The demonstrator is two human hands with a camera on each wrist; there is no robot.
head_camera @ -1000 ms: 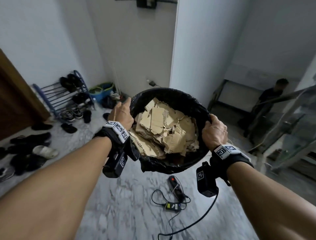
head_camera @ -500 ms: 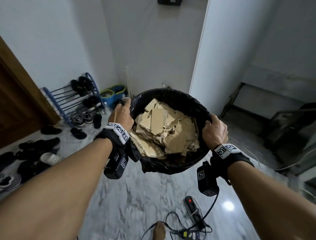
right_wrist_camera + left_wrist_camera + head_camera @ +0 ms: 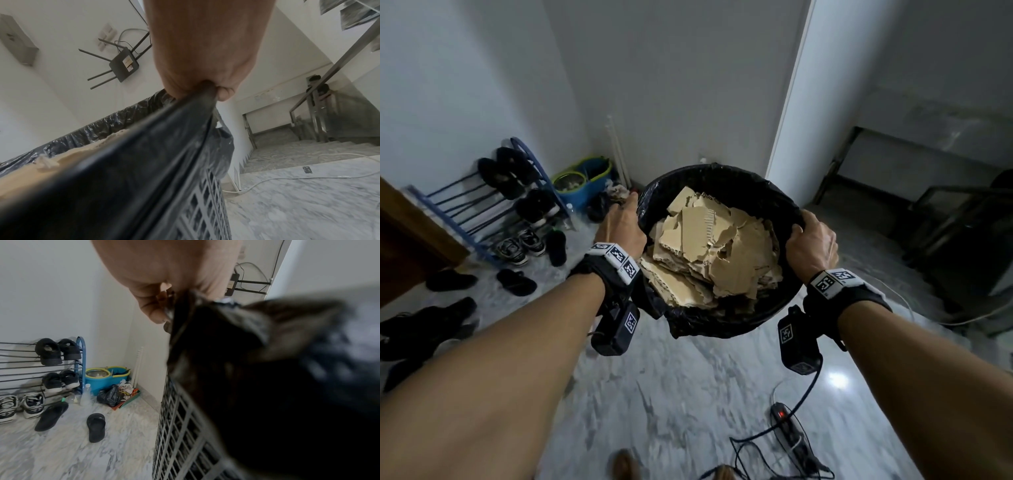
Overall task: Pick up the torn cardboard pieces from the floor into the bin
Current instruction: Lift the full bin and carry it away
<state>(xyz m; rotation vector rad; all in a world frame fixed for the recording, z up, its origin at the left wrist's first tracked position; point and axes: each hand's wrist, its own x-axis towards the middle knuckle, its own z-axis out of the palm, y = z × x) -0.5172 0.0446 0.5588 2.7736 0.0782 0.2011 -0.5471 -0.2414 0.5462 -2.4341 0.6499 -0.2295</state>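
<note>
Both arms reach forward and slightly down, elbows nearly straight, and carry the bin (image 3: 717,174) between them, clear of the marble floor (image 3: 671,394). The left hand (image 3: 621,228) clasps the bin's left rim, its back turned up and the forefinger stretched forward along the edge; the left wrist view shows its other fingers (image 3: 152,305) curled over the black liner at the rim. The right hand (image 3: 812,245) is clamped on the right rim, knuckles up, thumb inside the bin; from the right wrist view the fingers (image 3: 225,94) wrap under the lip and squeeze the liner against it. The two hands sit opposite each other across the bin's mouth.

The torn cardboard pieces (image 3: 712,246) lie piled inside the bin, heaped almost level with its rim, ragged corrugated edges showing. The bin's lattice wall (image 3: 180,434) shows below the liner.

In the far left corner of the floor a shoe rack (image 3: 482,209) stands against the wall with a blue mop bucket (image 3: 582,185) beside it. A power strip (image 3: 787,428) with a red light lies on the floor near the person's feet.
</note>
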